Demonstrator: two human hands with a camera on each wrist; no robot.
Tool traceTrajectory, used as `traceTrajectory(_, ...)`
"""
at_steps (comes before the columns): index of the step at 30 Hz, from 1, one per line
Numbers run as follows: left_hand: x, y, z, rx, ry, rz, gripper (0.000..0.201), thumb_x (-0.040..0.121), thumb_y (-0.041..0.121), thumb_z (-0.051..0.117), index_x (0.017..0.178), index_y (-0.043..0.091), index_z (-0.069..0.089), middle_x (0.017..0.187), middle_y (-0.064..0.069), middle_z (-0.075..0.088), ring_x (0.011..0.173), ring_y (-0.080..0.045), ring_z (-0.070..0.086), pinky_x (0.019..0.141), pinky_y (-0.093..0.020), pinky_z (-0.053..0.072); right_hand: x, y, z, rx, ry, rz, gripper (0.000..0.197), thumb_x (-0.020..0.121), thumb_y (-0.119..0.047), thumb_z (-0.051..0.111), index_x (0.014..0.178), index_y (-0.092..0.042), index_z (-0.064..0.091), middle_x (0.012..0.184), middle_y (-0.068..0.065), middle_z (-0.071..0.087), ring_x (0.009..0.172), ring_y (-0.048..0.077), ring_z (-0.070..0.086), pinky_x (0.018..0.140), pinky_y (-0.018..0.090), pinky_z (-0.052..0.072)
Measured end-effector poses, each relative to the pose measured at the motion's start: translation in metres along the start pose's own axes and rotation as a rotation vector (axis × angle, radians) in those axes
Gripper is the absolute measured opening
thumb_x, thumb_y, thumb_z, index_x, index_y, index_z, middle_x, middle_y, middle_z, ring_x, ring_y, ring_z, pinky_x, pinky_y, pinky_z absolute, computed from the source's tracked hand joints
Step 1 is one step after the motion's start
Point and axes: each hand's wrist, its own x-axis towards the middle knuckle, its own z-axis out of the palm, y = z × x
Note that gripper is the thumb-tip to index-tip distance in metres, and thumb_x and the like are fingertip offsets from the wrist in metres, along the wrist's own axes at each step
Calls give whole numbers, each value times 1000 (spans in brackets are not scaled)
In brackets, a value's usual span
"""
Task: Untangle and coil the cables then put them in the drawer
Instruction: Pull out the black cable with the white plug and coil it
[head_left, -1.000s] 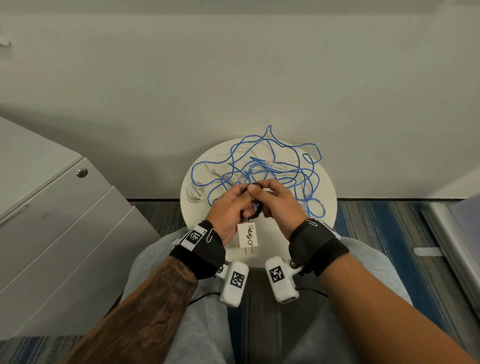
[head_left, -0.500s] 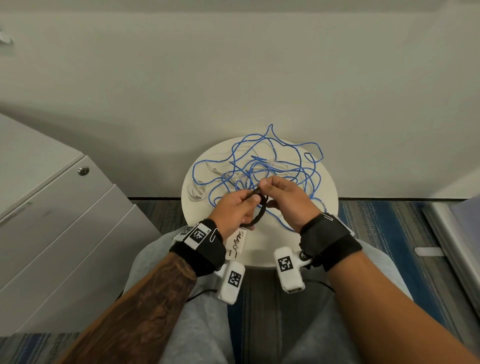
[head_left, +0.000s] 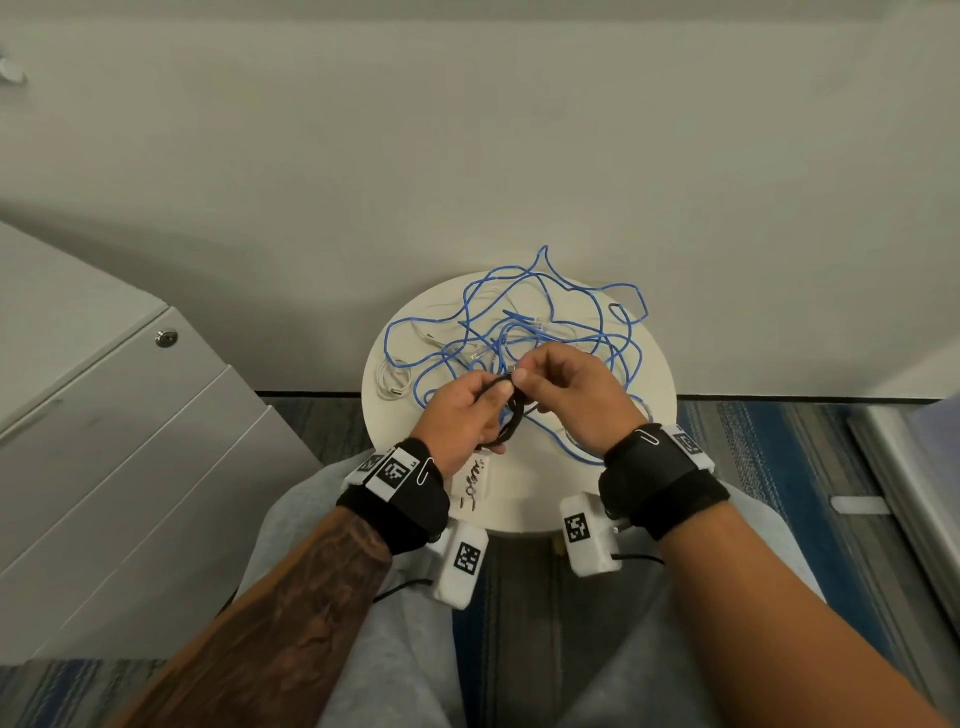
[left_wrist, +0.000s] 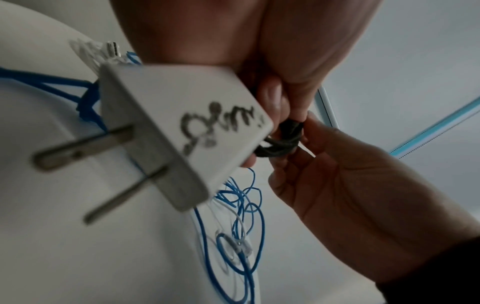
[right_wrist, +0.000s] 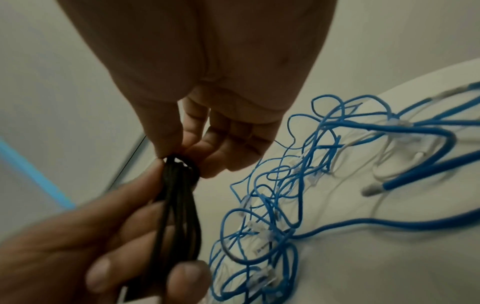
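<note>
Coiled black cable (right_wrist: 179, 216) with white plug (left_wrist: 182, 131) held aloft, blue cables (head_left: 524, 332) tangled on table

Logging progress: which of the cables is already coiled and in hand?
The black cable, the one with the white plug adapter. The left hand holds its loops, the right hand pinches the top. The blue cable and white cable lie loose on the table.

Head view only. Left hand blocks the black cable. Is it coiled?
Observer: Yes. The right wrist view shows the black cable bundled in several parallel loops, with the left hand gripping them.
Operator: Right hand?
Observer: The right hand pinches the top of the bundle between thumb and fingertips.
Operator: Charger attached?
Observer: In the left wrist view the black cable runs from the white charger into the bundle. Both prongs are out.
</note>
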Motion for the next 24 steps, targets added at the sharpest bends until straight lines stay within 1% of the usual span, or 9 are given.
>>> traceTrajectory(4, -2, -1, 3, 16, -48, 37, 12, 99, 16, 55, 108, 10, 59, 54, 9, 44, 47, -5, 43, 67, -38, 55, 0, 0, 0, -9, 51, 35, 11, 98, -21, 62, 99, -13, 70, 87, 8, 71, 71, 5, 62, 67, 15, 50)
traceTrajectory(7, -3, -3, 5, 90, -12, 59, 10, 98, 18, 55, 98, 15, 65, 50, 9, 42, 46, -8, 41, 62, -36, 55, -1, -2, -2, 16, -12, 79, 17, 96, -28, 65, 94, -14, 75, 82, 3, 71, 72, 6, 62, 67, 16, 49)
traceTrajectory(11, -4, -4, 4, 137, -8, 62, 10, 98, 20, 56, 99, 15, 65, 52, 11, 44, 47, -7, 41, 61, -36, 54, -4, -4, -3, 33, -51, 63, 12, 94, -20, 67, 94, -9, 73, 85, 5, 71, 75, 4, 63, 68, 15, 47)
traceTrajectory(13, -2, -1, 3, 57, -52, 18, 13, 100, 25, 53, 104, 17, 63, 54, 12, 41, 47, -7, 40, 60, -34, 50, -5, -9, -3, 106, 7, 46, 13, 97, -15, 63, 95, -3, 68, 88, 8, 70, 73, 2, 62, 66, 12, 45)
traceTrajectory(16, 1, 1, 5, -239, -131, -146, 37, 103, 40, 39, 117, 14, 60, 59, 5, 27, 49, -10, 29, 56, -28, 37, -6, -18, 0, 236, 96, 26, 13, 101, -6, 53, 98, 6, 59, 88, 17, 69, 68, 2, 61, 61, 9, 43)
traceTrajectory(18, 0, -2, 10, -233, -142, -127, 36, 104, 39, 38, 110, 12, 60, 59, 4, 25, 50, -10, 26, 53, -24, 29, -6, -23, 4, 273, 118, 15, 15, 102, -5, 50, 100, 9, 57, 82, 10, 66, 63, 2, 58, 57, 11, 43)
traceTrajectory(20, -2, -4, 14, -173, -130, -79, 30, 103, 34, 42, 100, 12, 61, 58, 5, 26, 50, -8, 25, 49, -20, 28, -6, -27, 5, 278, 152, 7, 17, 102, -6, 49, 100, 10, 56, 80, 6, 64, 62, 1, 56, 56, 11, 43)
traceTrajectory(22, -3, -2, 15, -152, -109, -62, 27, 101, 33, 46, 93, 11, 59, 56, 6, 28, 49, -8, 25, 47, -18, 28, -3, -27, 4, 266, 206, -6, 14, 103, -8, 50, 98, 4, 57, 79, 4, 65, 65, 1, 56, 61, 11, 43)
traceTrajectory(24, -2, 2, 13, -157, -100, -74, 23, 102, 28, 46, 93, 11, 59, 56, 6, 30, 50, -8, 27, 48, -18, 29, 1, -24, 2, 267, 266, 10, 12, 103, -11, 51, 96, -3, 58, 79, 1, 67, 67, 4, 55, 64, 14, 44)
